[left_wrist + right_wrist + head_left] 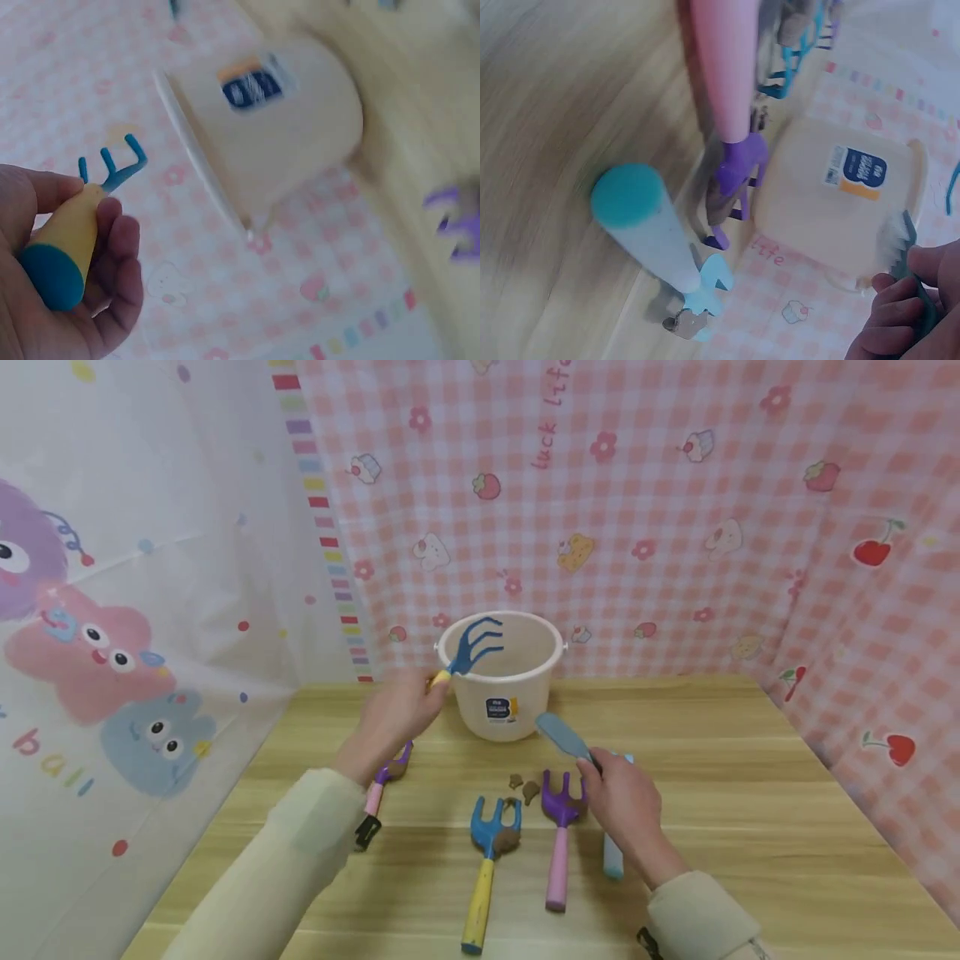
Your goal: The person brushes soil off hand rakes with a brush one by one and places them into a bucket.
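Note:
My left hand [397, 718] grips the yellow handle of a small hand rake [463, 656], whose blue curved tines stand up in front of the white bucket's [517, 693] opening. The left wrist view shows the fingers curled round that handle [71, 225]. In my right hand [628, 797] is a blue-grey brush [561, 735]; pale bristles [891, 240] show in the right wrist view. The brush points toward the bucket's lower right side. Below it lie a purple fork with a pink handle [557, 868] and a light-blue tool [612, 856], partly hidden by the hand.
A blue fork with a yellow handle [480, 893] lies at the front, brown dirt stuck on it. Brown clumps [531, 791] lie near its tines. Left, partly behind my arm, is a purple tool with a pink handle [375, 797]. A checked cloth [637, 610] hangs behind the table.

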{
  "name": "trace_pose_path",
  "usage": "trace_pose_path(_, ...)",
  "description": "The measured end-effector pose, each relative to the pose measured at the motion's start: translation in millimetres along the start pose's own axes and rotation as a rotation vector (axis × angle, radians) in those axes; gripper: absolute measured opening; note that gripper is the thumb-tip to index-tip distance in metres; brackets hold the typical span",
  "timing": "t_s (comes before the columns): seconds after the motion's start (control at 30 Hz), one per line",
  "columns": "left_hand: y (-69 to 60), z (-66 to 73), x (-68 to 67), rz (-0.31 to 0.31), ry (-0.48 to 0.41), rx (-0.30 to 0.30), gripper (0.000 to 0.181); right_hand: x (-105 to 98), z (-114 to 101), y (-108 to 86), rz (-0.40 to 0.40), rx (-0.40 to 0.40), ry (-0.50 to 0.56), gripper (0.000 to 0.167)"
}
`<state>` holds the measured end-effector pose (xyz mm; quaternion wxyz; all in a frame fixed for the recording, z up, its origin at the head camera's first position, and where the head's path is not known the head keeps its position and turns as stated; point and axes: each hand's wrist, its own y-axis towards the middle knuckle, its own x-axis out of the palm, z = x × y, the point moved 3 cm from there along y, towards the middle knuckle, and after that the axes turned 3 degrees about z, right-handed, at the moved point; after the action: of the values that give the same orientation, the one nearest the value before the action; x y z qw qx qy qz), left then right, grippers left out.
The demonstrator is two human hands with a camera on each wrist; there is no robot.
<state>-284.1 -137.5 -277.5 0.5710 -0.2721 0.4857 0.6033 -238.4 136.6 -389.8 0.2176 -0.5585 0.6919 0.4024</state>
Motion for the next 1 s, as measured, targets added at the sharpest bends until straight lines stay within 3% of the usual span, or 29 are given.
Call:
trace_pose_path(0.1, 31.5, 3.7, -1.7, 0.021, 0.129, 0.043, 0.026, -2, -1, -1.5, 0.003, 0.013, 0.008, 0.021)
trace_pose_path(0.2, 58.2, 7.1, 7.2, 0.0, 0.25, 0.062, 0.024, -3, 1, -4.9, -0.008, 0.036, 0.026, 0.024)
trace_pose_path(0.37, 86.9, 16.1, 30.9, -0.061, 0.363, 0.086, 0.014, -3, 3, -10.7, -0.021, 0.074, 0.044, 0.033)
trace_pose_path(0.53, 101.3, 21.5, 51.8, -0.09, 0.433, 0.107, 0.019, -3, 5, -13.4, -0.009, 0.093, 0.063, 0.034)
trace_pose_path(0.63, 106.8, 23.5, 60.2, -0.108, 0.432, 0.096, 0.018, -5, 6, -15.4, -0.014, 0.106, 0.081, 0.035)
trace_pose_path(0.83, 116.6, 27.6, 68.2, -0.173, 0.425, 0.057, 0.006, -7, 2, -18.9, -0.028, 0.114, 0.106, 0.039)
trace_pose_path(1.0, 122.7, 31.1, 74.0, -0.188, 0.441, 0.019, 0.011, -5, 1, -19.5, -0.028, 0.107, 0.09, 0.04)
